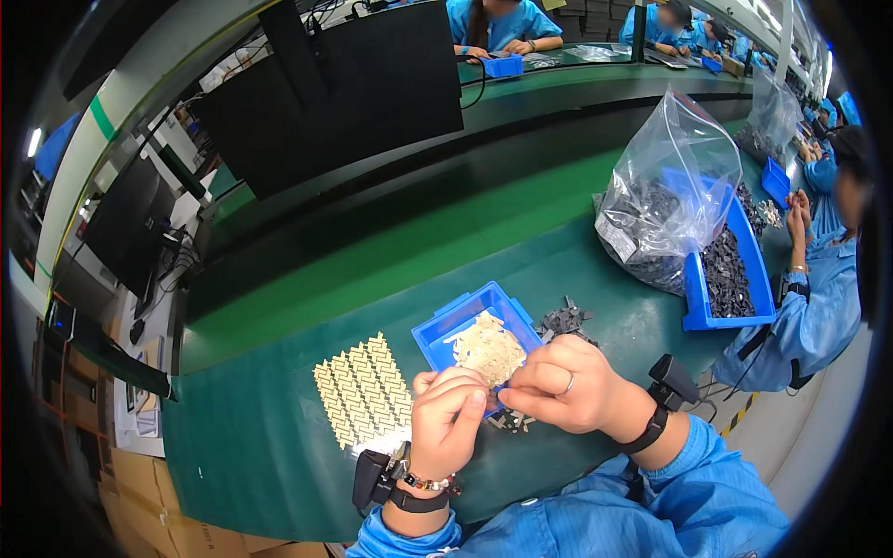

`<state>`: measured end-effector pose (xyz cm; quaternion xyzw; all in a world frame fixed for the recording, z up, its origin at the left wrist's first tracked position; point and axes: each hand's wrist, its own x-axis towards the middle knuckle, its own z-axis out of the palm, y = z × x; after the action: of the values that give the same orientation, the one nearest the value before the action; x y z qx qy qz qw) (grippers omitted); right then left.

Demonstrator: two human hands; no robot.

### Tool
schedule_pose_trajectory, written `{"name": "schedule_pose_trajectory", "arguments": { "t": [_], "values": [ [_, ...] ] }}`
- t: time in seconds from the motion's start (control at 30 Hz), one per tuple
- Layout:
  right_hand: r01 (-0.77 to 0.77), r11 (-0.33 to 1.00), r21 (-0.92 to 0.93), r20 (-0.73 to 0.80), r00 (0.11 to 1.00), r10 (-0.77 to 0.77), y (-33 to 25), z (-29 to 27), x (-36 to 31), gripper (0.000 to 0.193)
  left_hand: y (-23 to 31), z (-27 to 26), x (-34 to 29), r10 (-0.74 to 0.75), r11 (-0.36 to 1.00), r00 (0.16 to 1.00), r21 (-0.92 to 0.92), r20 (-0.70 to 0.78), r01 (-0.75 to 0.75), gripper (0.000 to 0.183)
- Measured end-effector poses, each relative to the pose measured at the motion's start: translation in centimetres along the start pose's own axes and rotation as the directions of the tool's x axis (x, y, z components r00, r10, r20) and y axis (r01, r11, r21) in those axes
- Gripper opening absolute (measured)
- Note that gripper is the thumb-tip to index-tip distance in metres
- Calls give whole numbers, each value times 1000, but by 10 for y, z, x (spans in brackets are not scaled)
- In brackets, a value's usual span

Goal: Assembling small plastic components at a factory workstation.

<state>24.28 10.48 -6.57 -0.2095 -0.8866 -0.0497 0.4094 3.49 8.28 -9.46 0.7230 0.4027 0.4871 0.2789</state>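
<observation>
My left hand (448, 420) and my right hand (575, 386) meet fingertip to fingertip over the near edge of a small blue bin (437, 337). Both are closed in a pinch; a small dark bit shows at the fingertips, too small to name. Inside the bin lies a heap of small cream-coloured pieces (488, 346). Left of it, a sheet of cream pieces in a zigzag pattern (365, 391) rests on the green mat (251, 418). Small dark grey parts (564, 321) are piled just beyond my right hand. Some loose cream pieces (512, 421) lie beneath my hands.
A clear plastic bag of dark parts (642, 223) leans on a larger blue bin (730, 324) at the right. A person in a blue smock (791, 321) works beside it. A black monitor (326, 93) stands at the back, with cardboard boxes (139, 502) low at the left.
</observation>
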Motion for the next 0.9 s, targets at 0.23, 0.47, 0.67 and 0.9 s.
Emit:
{"name": "schedule_pose_trajectory", "arguments": {
  "t": [0.23, 0.47, 0.67, 0.9],
  "values": [
    [-147, 979, 138, 30, 989, 145, -1, 4, -4, 19, 0, 2, -3, -8, 998, 995, -57, -97, 3, 5],
    [-540, 639, 548, 113, 805, 583, -19, 9, 0, 14, 4, 5, 1, 77, 995, 992, 68, -104, -70, 6],
    [-571, 647, 505, 107, 785, 610, -20, 6, -2, 4, 8, 5, 3, 108, 962, 994, 255, -15, -101, 12],
    [-758, 652, 22, -18, 652, 758, 39, -13, -47, 25, -5, 10, 0, -17, 946, 968, 310, -251, 97, 25]
  ]
}}
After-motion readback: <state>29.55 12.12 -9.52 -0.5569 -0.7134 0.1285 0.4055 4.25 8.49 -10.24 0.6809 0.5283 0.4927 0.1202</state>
